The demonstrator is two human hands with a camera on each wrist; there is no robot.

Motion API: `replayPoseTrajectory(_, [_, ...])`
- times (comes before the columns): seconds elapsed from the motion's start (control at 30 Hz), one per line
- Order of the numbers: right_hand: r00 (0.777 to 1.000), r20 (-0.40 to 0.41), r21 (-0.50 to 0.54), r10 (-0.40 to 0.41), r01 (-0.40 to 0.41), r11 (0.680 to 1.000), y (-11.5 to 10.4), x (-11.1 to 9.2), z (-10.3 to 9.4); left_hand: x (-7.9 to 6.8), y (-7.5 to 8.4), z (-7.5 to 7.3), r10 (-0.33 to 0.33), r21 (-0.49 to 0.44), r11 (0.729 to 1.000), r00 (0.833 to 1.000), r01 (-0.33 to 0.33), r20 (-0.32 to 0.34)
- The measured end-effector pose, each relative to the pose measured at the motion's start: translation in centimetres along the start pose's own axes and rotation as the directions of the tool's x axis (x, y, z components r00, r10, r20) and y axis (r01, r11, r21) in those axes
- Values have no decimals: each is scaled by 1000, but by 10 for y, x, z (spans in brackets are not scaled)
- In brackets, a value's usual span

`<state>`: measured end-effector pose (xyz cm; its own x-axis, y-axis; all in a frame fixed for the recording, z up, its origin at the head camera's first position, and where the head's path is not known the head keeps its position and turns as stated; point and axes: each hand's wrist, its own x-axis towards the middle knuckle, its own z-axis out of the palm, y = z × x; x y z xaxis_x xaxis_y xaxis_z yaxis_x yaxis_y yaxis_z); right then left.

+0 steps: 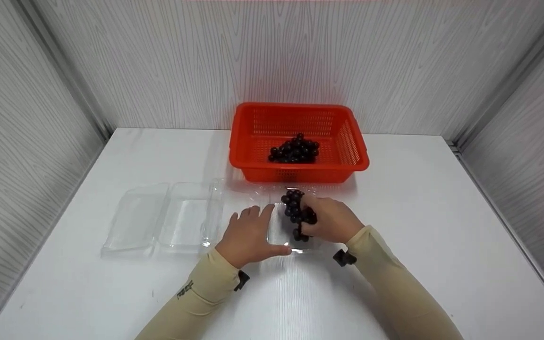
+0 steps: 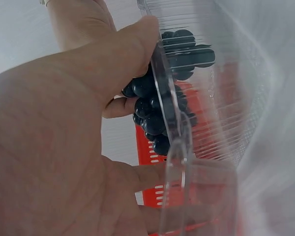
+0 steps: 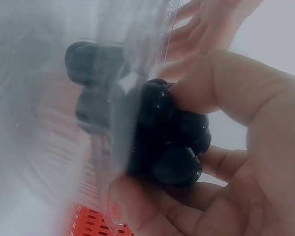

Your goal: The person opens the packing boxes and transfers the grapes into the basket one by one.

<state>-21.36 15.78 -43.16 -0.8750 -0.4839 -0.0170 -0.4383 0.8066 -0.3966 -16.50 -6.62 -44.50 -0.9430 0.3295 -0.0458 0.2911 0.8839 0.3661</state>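
Note:
My right hand (image 1: pixel 332 218) grips a bunch of dark grapes (image 1: pixel 293 208) over the right-hand compartment of a clear plastic clamshell box (image 1: pixel 279 231). In the right wrist view its thumb and fingers curl round the grapes (image 3: pixel 174 147), part of which show through the clear plastic (image 3: pixel 130 93). My left hand (image 1: pixel 248 238) lies at the left side of this box, thumb and fingers spread wide. From the left wrist, its thumb reaches the box's rim (image 2: pixel 164 98) and its lower fingers show along the clear wall.
Behind the hands stands a red plastic basket (image 1: pixel 300 175) with another bunch of dark grapes (image 1: pixel 295 150) in it. To the left, a second clear clamshell box (image 1: pixel 184 222) lies opened flat on the white table (image 1: pixel 418 198). Pale wood-grain panels (image 1: pixel 182 66) enclose the back and sides.

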Motion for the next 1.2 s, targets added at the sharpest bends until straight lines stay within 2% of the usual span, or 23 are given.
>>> replayPoseTrajectory(0.13, [1000, -15, -4, -16, 16, 1000, 1, -1, 0, -1, 1, -1, -1, -14, 1000, 1000, 1, -15])
replayPoseTrajectory(0.37, [1000, -1, 24, 14, -14, 1000, -1, -2, -1, -1, 1, 0, -1, -8, 1000, 1000, 1, -16])
replayPoseTrajectory(0.77, [1000, 17, 70, 0, -2, 998, 4, -1, -5, -2, 0, 0, -3, -7, 1000, 1000, 3, -28])
replayPoseTrajectory(0.97, [1000, 4, 81, -27, 26, 996, 6, -1, -3, -3, 1, 1, -15, -9, 1000, 999, 15, -34])
replayPoseTrajectory(1.2, [998, -7, 56, -66, 66, 996, 7, 0, -3, -2, 5, 7, -55, -12, 998, 996, 54, -74])
